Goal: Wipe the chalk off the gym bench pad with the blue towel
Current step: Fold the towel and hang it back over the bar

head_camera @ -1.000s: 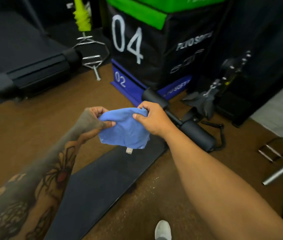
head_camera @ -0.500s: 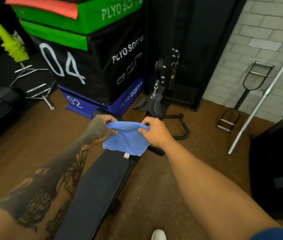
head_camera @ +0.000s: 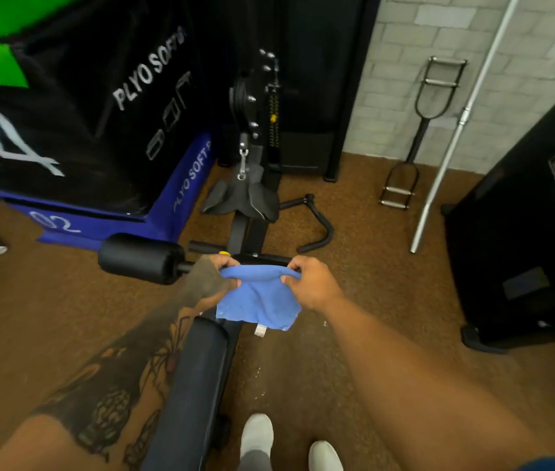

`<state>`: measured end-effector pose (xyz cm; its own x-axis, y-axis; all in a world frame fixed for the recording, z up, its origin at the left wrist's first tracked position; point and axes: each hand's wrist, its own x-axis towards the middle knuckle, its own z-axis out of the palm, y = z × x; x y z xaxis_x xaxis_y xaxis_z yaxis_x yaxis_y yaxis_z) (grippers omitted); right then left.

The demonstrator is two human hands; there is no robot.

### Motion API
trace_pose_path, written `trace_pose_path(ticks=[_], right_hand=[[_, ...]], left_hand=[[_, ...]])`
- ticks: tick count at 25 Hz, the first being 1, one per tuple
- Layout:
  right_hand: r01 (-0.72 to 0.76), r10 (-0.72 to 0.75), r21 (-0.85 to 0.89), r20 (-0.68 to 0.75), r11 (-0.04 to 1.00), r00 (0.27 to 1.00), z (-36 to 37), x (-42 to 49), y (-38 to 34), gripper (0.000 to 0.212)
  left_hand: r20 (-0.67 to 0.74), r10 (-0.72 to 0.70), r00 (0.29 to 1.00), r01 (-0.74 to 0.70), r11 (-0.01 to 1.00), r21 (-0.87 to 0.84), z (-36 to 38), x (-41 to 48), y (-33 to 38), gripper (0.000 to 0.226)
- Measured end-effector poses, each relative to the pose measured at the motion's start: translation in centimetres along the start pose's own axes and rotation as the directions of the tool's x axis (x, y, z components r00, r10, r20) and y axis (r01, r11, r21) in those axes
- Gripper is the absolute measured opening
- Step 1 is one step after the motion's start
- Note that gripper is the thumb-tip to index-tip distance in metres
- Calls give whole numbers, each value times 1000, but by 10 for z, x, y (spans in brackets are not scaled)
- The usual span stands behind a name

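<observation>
Item one: blue towel (head_camera: 258, 302), which I see held up in the air above the far end of the bench pad (head_camera: 194, 385), not touching it. Left hand (head_camera: 208, 280) pinches its upper left corner; right hand (head_camera: 313, 283) pinches the upper right. Behind: foam roller (head_camera: 140, 258), plyo boxes (head_camera: 99, 113).

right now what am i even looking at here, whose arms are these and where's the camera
The camera is worn on a person's head, looking forward and down, so the two arms are their own. The left hand and right hand each pinch a top corner of a blue towel, held up in the air. Below it runs a black bench pad, not yet touched by the towel. Around it are a brown floor, stacked foam jump boxes and a steel bar leaning on the brick wall.
</observation>
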<state>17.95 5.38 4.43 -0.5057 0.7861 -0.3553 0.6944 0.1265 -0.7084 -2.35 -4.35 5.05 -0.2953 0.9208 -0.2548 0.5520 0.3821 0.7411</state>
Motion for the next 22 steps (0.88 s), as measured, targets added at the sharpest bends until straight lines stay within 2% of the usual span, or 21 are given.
trace_pose_path(ticks=[5,9,14,17,20,22], right_hand=[[-132,134,26,-70,991,989,22,50,21,7],[-166,162,-33,-97,986,982,32,84,28,6],[-200,187,-98,-129,975,974,31,99,30,22],[-206,185,-165,-133,965,974,32,107,31,29],[-135,43,-431,-216,892,975,34,102,27,33],[19,-137,-524,-188,852,973,38,93,23,32]], left_hand=[[46,-46,998,46,999,-6,23,59,-29,13],[-1,-25,1000,25,993,119,34,97,-41,16],[-26,-27,999,29,993,111,38,121,-46,17],[-22,9,1000,-5,986,167,39,130,-49,28],[-89,94,992,-44,892,450,47,122,-46,46],[-63,229,971,-162,834,527,56,111,-45,42]])
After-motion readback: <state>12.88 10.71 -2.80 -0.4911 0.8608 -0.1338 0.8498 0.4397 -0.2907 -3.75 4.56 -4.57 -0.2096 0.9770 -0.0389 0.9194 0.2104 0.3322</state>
